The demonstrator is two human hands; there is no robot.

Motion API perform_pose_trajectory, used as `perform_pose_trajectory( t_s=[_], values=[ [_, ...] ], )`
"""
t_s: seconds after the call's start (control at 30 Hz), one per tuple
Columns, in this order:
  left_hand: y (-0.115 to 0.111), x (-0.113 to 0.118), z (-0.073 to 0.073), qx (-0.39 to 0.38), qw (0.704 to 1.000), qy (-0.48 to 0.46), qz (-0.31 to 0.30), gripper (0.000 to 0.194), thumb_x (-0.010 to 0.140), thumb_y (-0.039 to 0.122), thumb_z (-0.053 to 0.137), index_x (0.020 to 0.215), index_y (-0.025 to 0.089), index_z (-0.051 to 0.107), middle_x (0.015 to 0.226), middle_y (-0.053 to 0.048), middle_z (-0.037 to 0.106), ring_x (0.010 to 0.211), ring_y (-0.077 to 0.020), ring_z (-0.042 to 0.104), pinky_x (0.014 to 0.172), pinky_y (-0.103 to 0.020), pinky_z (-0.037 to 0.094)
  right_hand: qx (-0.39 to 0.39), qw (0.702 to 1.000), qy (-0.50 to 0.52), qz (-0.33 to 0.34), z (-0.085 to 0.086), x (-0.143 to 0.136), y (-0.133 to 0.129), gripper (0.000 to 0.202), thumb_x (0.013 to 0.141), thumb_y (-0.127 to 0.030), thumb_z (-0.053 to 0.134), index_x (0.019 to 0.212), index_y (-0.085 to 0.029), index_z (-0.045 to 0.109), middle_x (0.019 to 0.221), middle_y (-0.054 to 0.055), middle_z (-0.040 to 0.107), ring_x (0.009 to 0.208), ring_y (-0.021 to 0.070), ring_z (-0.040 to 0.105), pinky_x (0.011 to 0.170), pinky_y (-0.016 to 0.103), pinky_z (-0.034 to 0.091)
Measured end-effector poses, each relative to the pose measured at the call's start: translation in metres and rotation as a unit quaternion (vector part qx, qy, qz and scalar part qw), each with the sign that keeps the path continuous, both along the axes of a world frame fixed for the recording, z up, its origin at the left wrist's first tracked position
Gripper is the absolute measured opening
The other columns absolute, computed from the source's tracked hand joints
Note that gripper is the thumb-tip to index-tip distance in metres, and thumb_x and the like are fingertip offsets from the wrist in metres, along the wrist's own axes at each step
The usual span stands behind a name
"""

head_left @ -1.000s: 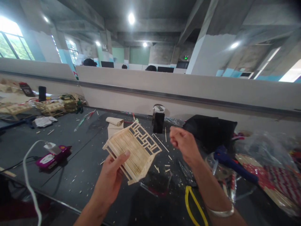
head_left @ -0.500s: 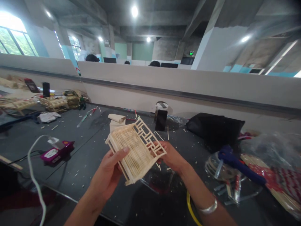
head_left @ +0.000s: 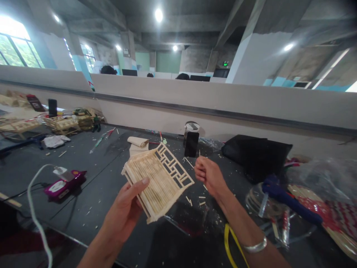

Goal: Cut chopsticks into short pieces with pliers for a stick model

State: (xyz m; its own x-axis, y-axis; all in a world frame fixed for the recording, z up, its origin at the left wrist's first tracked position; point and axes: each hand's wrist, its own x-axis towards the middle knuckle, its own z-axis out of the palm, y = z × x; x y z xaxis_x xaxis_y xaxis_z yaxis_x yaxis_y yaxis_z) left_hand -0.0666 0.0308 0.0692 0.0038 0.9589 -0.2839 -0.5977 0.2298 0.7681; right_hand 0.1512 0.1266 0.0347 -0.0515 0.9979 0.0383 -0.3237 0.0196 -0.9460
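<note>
My left hand (head_left: 126, 208) grips a small model bench (head_left: 154, 178) made of thin pale wooden sticks, its thumb lying over the slatted seat. The piece is held tilted above the table, its lattice railing (head_left: 174, 165) towards the upper right. Just right of that railing and apart from it is my right hand (head_left: 208, 175), its fingers curled closed. Whatever those fingers may hold is hidden. Short stick offcuts (head_left: 202, 203) lie on the dark table below the hands.
A black phone (head_left: 191, 144) leans on a white-topped container (head_left: 192, 127). At right are a black bag (head_left: 258, 152), a blue glue gun (head_left: 290, 201) and plastic-wrapped sticks. A purple power strip (head_left: 65, 185) with a white cable sits left. Other stick models (head_left: 63, 124) stand far left.
My right hand has come off the lattice railing and moved right, its fingers now curled. The model bench stays in my left hand, shifted slightly left and down.
</note>
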Motion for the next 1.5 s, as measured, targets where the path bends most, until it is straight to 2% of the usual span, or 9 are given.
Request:
perform_pose_trajectory(
  t_s=[0.13, 0.3, 0.57, 0.9, 1.07, 1.13, 1.27, 1.4, 1.5],
  values=[
    [0.002, -0.002, -0.001, 0.003, 1.000, -0.007, -0.002, 0.061, 0.073, 0.020, 0.067, 0.131, 0.017, 0.048, 0.109, -0.013, 0.068, 0.092, -0.0303, 0.067, 0.073, -0.034, 0.057, 0.007, 0.999, 0.016, -0.034, 0.005, 0.010, 0.003, 0.047, 0.078, -0.047, 0.058, 0.053, -0.021, 0.028, 0.049, -0.010, 0.022, 0.038, 0.0046, 0.018, 0.033, 0.017, 0.016],
    [0.003, -0.004, -0.003, 0.003, 1.000, -0.012, -0.015, 0.058, 0.074, 0.022, 0.066, 0.130, 0.014, 0.050, 0.110, -0.014, 0.067, 0.094, -0.0307, 0.066, 0.077, -0.036, 0.056, 0.049, 0.989, -0.110, 0.089, 0.005, -0.010, -0.015, 0.024, 0.073, -0.040, 0.068, 0.081, -0.018, 0.062, 0.061, -0.003, 0.052, 0.049, 0.0075, 0.041, 0.041, 0.019, 0.031],
    [0.001, -0.009, 0.002, -0.009, 0.999, 0.009, -0.045, 0.058, 0.075, 0.022, 0.065, 0.130, 0.013, 0.050, 0.107, -0.013, 0.069, 0.093, -0.0292, 0.066, 0.083, -0.035, 0.054, 0.009, 0.971, -0.079, 0.227, 0.021, -0.025, -0.008, 0.030, 0.077, -0.041, 0.066, 0.097, -0.019, 0.070, 0.076, 0.002, 0.065, 0.054, 0.0075, 0.050, 0.046, 0.019, 0.034],
    [0.000, -0.014, -0.003, -0.016, 0.996, 0.016, -0.081, 0.056, 0.075, 0.024, 0.066, 0.128, 0.012, 0.051, 0.105, -0.015, 0.069, 0.092, -0.0300, 0.067, 0.080, -0.037, 0.054, -0.008, 0.973, -0.050, 0.226, 0.020, -0.027, -0.003, 0.028, 0.077, -0.041, 0.064, 0.068, -0.017, 0.052, 0.056, -0.006, 0.041, 0.047, 0.0052, 0.034, 0.042, 0.018, 0.023],
    [0.000, -0.011, -0.005, 0.004, 0.997, 0.053, -0.062, 0.057, 0.072, 0.026, 0.070, 0.126, 0.014, 0.053, 0.108, -0.014, 0.068, 0.094, -0.0296, 0.066, 0.076, -0.034, 0.054, 0.106, 0.980, -0.148, 0.079, 0.035, -0.029, -0.008, 0.036, 0.088, -0.044, 0.046, 0.062, -0.020, 0.038, 0.058, -0.006, 0.032, 0.049, 0.0083, 0.031, 0.042, 0.020, 0.024],
    [0.001, -0.009, -0.007, 0.019, 0.995, 0.085, -0.048, 0.056, 0.071, 0.027, 0.071, 0.123, 0.014, 0.055, 0.107, -0.013, 0.068, 0.093, -0.0292, 0.066, 0.074, -0.033, 0.054, 0.231, 0.925, -0.303, -0.006, 0.042, -0.031, -0.012, 0.031, 0.089, -0.040, 0.047, 0.066, -0.019, 0.048, 0.062, -0.003, 0.042, 0.055, 0.0104, 0.039, 0.050, 0.023, 0.032],
    [0.004, -0.001, -0.011, 0.053, 0.987, 0.148, -0.019, 0.048, 0.068, 0.029, 0.073, 0.113, 0.015, 0.062, 0.103, -0.010, 0.069, 0.094, -0.0273, 0.065, 0.077, -0.032, 0.052, 0.454, 0.715, -0.526, -0.074, 0.052, -0.042, -0.020, 0.011, 0.085, -0.023, 0.055, 0.091, -0.023, 0.064, 0.087, 0.004, 0.052, 0.082, 0.0177, 0.046, 0.069, 0.029, 0.038],
    [0.002, 0.006, -0.009, 0.074, 0.984, 0.162, -0.010, 0.046, 0.065, 0.030, 0.074, 0.107, 0.015, 0.063, 0.099, -0.009, 0.070, 0.092, -0.0256, 0.064, 0.079, -0.032, 0.050, 0.508, 0.553, -0.660, -0.041, 0.056, -0.055, -0.017, 0.008, 0.080, -0.016, 0.057, 0.083, -0.021, 0.063, 0.084, 0.006, 0.051, 0.078, 0.0195, 0.042, 0.066, 0.031, 0.035],
    [0.001, 0.007, -0.008, 0.078, 0.981, 0.175, -0.016, 0.045, 0.064, 0.031, 0.075, 0.104, 0.014, 0.064, 0.094, -0.008, 0.070, 0.085, -0.0235, 0.064, 0.076, -0.031, 0.050, 0.503, 0.490, -0.710, -0.042, 0.057, -0.060, -0.013, 0.007, 0.079, -0.013, 0.058, 0.074, -0.018, 0.059, 0.079, 0.005, 0.051, 0.076, 0.0194, 0.042, 0.063, 0.031, 0.033]
  ],
)
